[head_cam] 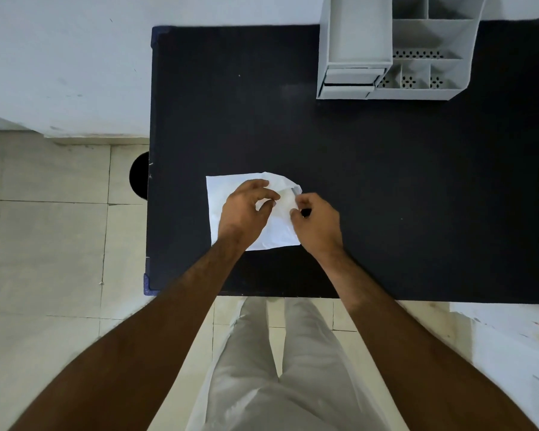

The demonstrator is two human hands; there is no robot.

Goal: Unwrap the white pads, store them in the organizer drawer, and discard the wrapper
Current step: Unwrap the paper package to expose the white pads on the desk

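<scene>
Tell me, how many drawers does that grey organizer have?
2 show on the organizer at its front left: an upper drawer and a lower drawer directly beneath. Others may be hidden.

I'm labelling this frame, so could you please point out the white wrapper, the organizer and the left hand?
white wrapper [223, 189]: head view, flat upper-left part.
organizer [355, 32]: head view, top of drawer unit.
left hand [241, 213]: head view, back of hand.
</scene>
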